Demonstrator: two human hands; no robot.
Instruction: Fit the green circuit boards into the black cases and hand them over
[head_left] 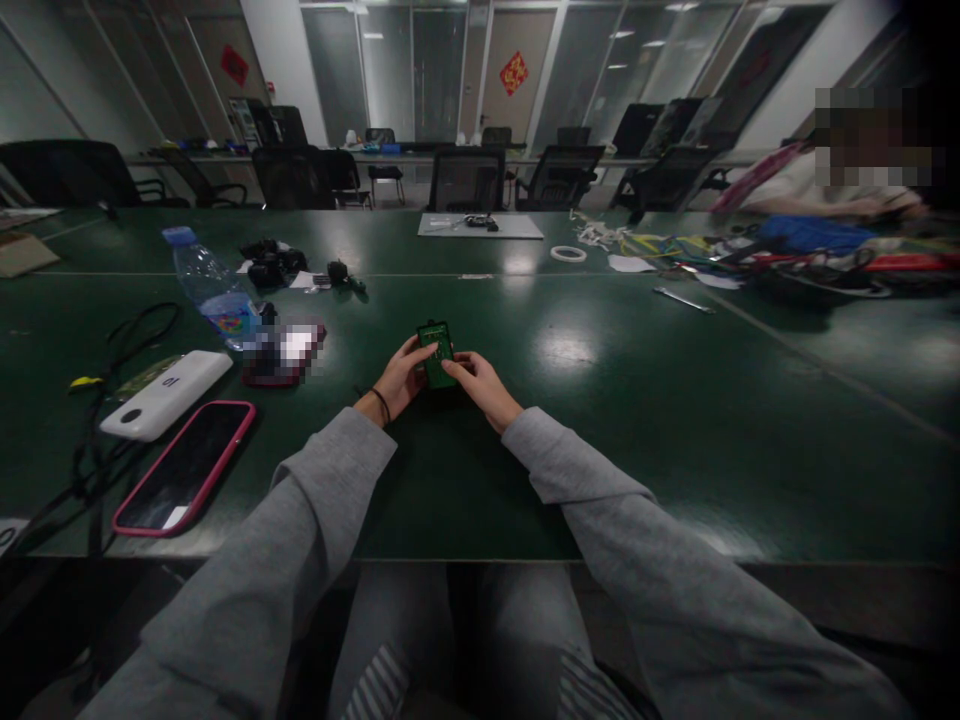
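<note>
Just above the green tabletop, both of my hands hold a small green circuit board [442,379] set in a black frame with a small tab at its top. My left hand [401,380], with a dark band at the wrist, wraps the board's left side, its thumb lying across the face. From the right, my right hand [486,384] grips the lower right edge, thumb tip on the board. The fingers behind the board are hidden. Small light marks show on its face, too small to make out.
Left lie a pink-cased phone [186,470], a white power bank [166,396], a cable [88,470] and a tilted water bottle [206,285]. Ahead is a white board [480,227]. Right are a tape roll [568,254], a wrench-like tool [682,300], wires [667,246] and another person [802,180].
</note>
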